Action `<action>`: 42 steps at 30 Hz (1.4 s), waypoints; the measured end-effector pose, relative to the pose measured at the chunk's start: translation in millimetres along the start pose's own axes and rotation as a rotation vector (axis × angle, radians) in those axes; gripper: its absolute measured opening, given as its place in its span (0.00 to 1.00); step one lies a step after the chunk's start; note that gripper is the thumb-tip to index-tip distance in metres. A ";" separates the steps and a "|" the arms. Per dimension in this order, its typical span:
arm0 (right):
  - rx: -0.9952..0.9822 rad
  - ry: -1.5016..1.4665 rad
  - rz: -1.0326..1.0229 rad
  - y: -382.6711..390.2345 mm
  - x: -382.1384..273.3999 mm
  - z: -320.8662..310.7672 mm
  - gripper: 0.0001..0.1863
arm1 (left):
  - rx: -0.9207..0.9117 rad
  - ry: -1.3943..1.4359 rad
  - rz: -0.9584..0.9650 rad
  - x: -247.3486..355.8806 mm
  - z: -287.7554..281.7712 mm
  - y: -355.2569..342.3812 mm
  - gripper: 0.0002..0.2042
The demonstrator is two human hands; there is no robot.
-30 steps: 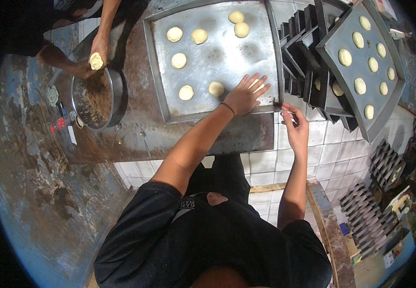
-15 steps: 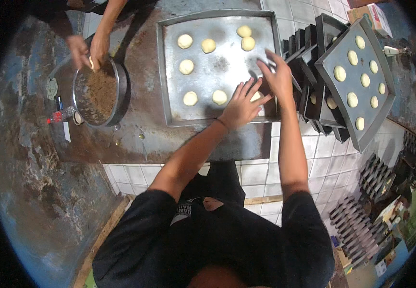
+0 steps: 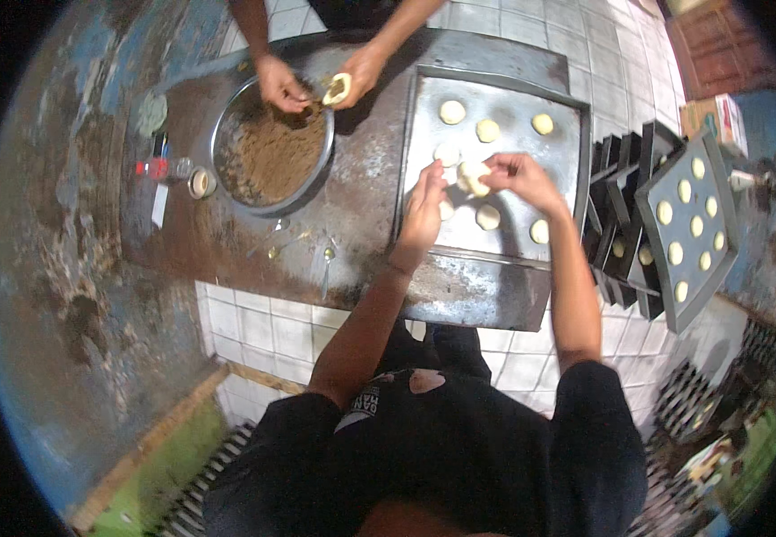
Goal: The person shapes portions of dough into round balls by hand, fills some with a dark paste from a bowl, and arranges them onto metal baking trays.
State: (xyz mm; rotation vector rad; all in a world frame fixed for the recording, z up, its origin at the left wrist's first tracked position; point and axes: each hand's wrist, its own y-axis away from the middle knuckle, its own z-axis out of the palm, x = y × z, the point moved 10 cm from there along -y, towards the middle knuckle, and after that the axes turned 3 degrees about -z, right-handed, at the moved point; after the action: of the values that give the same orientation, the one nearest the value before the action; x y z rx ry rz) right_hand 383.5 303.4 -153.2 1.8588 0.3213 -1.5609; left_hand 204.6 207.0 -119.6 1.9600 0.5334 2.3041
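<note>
In my right hand a pale dough ball is pinched by the fingertips, over the middle of a metal baking tray. My left hand is at the tray's left side, fingers stretched out, beside a dough ball that it partly covers. Just above its fingertips sits another dough ball. More lie spaced on the tray: one at the far left, a far middle ball, a far right ball, a near middle ball and a near right ball.
Across the table, a co-worker's hands hold an opened dough piece above a bowl of brown filling. Stacked trays stand at right, the top tray holding several dough balls. Spoons, a cup and a red-capped bottle lie left.
My right hand has taken a dough ball from the touching far-right pair and brought it inward. My left hand has moved from the tray's near right to its left side. The view has shifted.
</note>
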 end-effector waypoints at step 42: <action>-0.232 -0.022 0.147 -329.6 -70.6 351.3 0.16 | 0.351 -0.225 0.049 81.9 -478.9 58.6 0.15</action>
State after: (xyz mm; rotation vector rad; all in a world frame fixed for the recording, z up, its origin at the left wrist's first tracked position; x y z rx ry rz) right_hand -97.9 340.8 -215.5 1.6466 0.3328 -1.3823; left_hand -264.3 71.2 -85.0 2.3708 0.9280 2.0889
